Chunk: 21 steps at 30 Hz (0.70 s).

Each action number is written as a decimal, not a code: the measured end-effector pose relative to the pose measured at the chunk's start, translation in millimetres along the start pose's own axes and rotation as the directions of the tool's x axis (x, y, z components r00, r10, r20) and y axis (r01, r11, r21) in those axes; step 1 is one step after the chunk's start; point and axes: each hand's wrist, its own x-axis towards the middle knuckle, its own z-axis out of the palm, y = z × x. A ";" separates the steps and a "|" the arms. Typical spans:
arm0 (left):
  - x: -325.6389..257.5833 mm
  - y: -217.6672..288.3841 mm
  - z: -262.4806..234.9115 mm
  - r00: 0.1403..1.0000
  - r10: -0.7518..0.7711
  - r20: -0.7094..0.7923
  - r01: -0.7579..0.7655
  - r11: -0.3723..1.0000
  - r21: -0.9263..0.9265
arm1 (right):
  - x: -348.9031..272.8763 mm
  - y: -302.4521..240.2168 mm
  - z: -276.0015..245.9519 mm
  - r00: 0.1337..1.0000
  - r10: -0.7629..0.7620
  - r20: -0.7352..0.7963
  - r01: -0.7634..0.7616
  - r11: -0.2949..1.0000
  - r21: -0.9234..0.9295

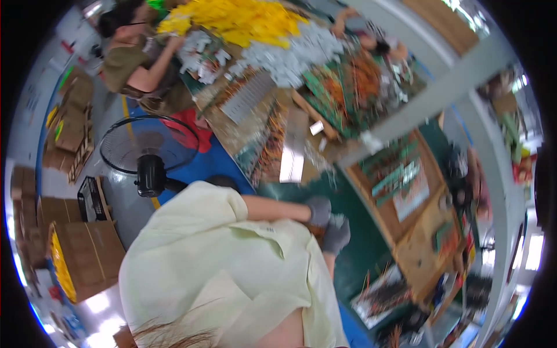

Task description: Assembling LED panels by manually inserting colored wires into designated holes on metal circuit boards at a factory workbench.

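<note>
Handling of the pale piece (336,219) is appearing to be under way and not complete; how much is already done cannot be confirmed, as nothing is standing out as finished. The piece is sitting between the two gloved hands, just right of centre on the near side. The right hand (336,235) is curling its fingers, apparently gripping the piece; the left hand (319,210) is lying just beside it, and whether its fingers are closing on anything I cannot tell. Plenty of material is covering the far surface (229,134): a yellow pile (232,20), a white pile (284,55) and orange wires (362,81). On the right, a wooden tray (374,213) is holding green strips (397,177). The piece is looking small and faintly greenish; the fingers and blur are obscuring its outline, so its condition is going unverified.
</note>
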 end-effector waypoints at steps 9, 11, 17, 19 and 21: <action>-17.7 -5.3 -34.2 0.881 0.227 0.415 0.190 0.634 -0.749 | 3.3 61.9 -27.1 0.764 0.177 0.621 -0.642 0.314 0.700; -11.6 -24.1 -16.5 0.940 0.027 0.341 0.214 0.730 -0.649 | 5.4 53.8 -24.2 0.931 -0.083 0.356 -0.085 0.898 0.432; -1.9 0.7 -21.4 0.976 -0.044 0.213 0.071 0.990 -0.120 | -6.1 -8.4 -7.6 0.962 0.239 0.133 -0.269 0.741 0.615; -2.6 1.1 -27.1 0.972 -0.026 0.233 0.063 0.986 -0.154 | -9.5 -20.9 -13.6 0.936 0.285 0.206 -0.348 0.658 0.668; -5.2 3.5 -29.5 0.967 -0.011 0.253 0.041 0.993 -0.115 | -3.7 -3.8 -21.5 0.909 0.188 0.372 -0.369 0.778 0.508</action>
